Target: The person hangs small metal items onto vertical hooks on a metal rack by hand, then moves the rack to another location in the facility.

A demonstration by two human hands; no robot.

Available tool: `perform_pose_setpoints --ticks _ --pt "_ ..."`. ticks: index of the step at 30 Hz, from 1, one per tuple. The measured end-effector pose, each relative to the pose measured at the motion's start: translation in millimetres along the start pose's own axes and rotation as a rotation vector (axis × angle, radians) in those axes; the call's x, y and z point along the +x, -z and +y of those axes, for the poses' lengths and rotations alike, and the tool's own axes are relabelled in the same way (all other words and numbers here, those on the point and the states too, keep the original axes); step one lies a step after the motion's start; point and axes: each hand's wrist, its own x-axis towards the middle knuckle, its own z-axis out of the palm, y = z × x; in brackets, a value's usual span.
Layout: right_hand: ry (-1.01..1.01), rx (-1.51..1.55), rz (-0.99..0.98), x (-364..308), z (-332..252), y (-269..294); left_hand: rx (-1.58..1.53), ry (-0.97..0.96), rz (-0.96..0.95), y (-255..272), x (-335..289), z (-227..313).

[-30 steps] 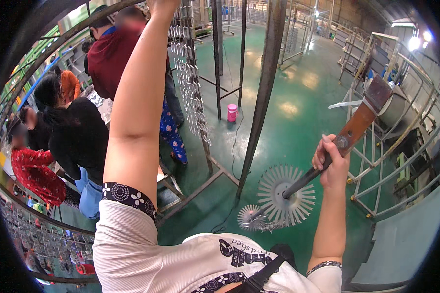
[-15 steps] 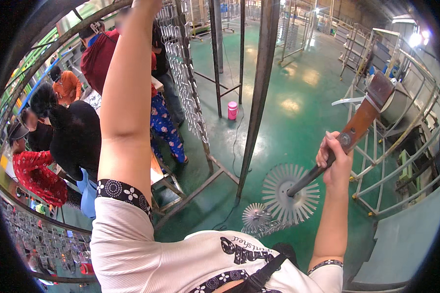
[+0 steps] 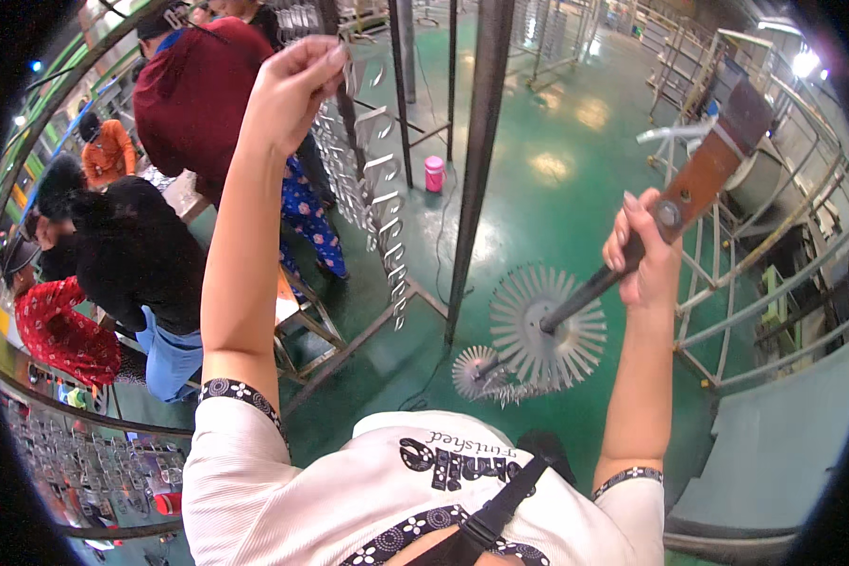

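Place: on a green-painted factory floor (image 3: 557,141), seen from above the worker's own shoulders, among steel racks and posts.
Left hand: the left hand (image 3: 292,85) is raised high, fingers pinched shut on a small metal clip at the top of a hanging strip of metal clips (image 3: 373,179); the strip dangles down beside a dark steel post (image 3: 472,170).
Right hand: the right hand (image 3: 643,253) is fisted around the dark shaft of a long tool (image 3: 670,212) whose flat brown head points up and to the right.
Tool's lower end: the shaft runs down into a spoked metal wheel (image 3: 538,325), with a smaller spoked wheel (image 3: 478,371) just below and left of it — whether these rest on the floor or ride on the shaft I cannot tell.
Step in hand: as it looks, the strip is being held up at its top end while the tool waits to the side; any next move calls for a steady pinch and a clean path past the post.
Edges: the post stands between the two arms; a pale railing frame (image 3: 755,283) closes the right side.
Open room: bare floor lies ahead around a pink cup (image 3: 434,174), well apart from both hands.
Others: people in red and black clothing (image 3: 132,245) work close on the left — little room that way.
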Motion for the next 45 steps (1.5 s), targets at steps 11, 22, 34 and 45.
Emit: perform_pose_setpoints --ticks 11,22,34,45 --pt "0.029 -0.01 -0.04 -2.7 2.9 7.9 0.023 0.371 -0.195 -39.0 -167.6 -131.3" --pt "-0.016 -0.125 -0.149 4.7 -16.5 18.7 -0.298 0.583 -0.544 -123.9 -240.3 -174.5" --pt "-0.054 -0.045 -0.204 11.8 -31.2 40.8 -0.266 0.621 -0.608 -175.6 -246.7 -183.8" --pt "-0.068 0.034 -0.159 -3.5 -48.2 14.9 0.366 0.298 -0.335 -102.6 -176.8 -95.6"
